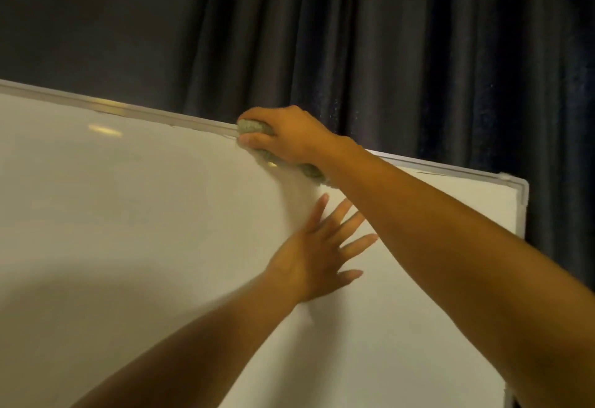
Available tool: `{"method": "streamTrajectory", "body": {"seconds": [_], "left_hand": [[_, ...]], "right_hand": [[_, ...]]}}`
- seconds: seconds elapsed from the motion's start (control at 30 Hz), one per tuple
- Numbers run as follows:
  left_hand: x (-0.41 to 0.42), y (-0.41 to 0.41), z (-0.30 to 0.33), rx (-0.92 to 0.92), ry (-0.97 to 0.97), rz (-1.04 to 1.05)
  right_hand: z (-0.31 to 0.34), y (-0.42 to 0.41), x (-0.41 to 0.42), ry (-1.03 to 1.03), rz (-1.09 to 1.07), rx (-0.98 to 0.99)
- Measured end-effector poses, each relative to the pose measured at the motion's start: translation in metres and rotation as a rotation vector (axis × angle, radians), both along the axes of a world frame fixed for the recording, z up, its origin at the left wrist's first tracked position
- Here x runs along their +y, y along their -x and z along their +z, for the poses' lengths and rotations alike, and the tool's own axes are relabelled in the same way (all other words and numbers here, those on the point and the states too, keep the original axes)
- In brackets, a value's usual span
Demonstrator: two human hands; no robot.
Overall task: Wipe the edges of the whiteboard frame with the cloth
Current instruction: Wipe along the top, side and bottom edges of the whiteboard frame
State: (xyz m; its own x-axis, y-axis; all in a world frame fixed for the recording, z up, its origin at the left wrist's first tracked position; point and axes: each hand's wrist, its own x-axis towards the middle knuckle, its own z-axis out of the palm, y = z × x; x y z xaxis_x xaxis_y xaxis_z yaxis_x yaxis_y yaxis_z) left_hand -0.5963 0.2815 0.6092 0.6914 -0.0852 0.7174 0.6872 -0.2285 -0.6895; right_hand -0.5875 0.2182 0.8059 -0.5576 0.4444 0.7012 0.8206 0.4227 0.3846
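Risk at this moment lay chiefly in the grip on the cloth (254, 126). The right hand (286, 137) was closed around the bunched grey-green cloth, thumb below and fingers (257, 114) curled over the top rail of the whiteboard frame (135, 110), pressing the wad against it. A loose tail of the cloth hung below the wrist onto the board face; in my judgement it could snag or work free, leaving bare skin on the rail instead of fabric. The left hand (317, 256) lay flat and open on the white surface, fingers spread, holding nothing, apparently bracing the board. Should that brace slacken, the board could likely tip or swing away under the wiping pressure, though its mounting was out of view. A dark curtain (386, 37) hung close behind; knuckles might catch it.

The rail's long axis ran from upper left down to the corner at right, tilted in the view. The cloth sat past the middle of that rail, its bulk lying along the same line. The side and bottom edges appeared yet to be judged.
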Motion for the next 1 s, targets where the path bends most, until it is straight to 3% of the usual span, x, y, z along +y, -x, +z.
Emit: {"method": "streamTrajectory", "body": {"seconds": [0.13,0.27,0.67,1.0], "left_hand": [[0.011,-0.015,0.001,-0.026,-0.027,-0.176],[0.022,-0.023,0.004,0.026,0.000,-0.200],[0.031,-0.013,0.006,-0.049,0.006,-0.072],[0.012,-0.020,0.011,-0.001,0.053,0.049]], "right_hand": [[0.000,-0.015,-0.006,0.033,-0.020,0.011],[0.002,-0.054,-0.012,0.098,-0.010,0.041],[0.001,-0.260,-0.013,0.120,-0.050,0.284],[0.002,-0.382,-0.041,0.153,-0.095,0.298]]}}
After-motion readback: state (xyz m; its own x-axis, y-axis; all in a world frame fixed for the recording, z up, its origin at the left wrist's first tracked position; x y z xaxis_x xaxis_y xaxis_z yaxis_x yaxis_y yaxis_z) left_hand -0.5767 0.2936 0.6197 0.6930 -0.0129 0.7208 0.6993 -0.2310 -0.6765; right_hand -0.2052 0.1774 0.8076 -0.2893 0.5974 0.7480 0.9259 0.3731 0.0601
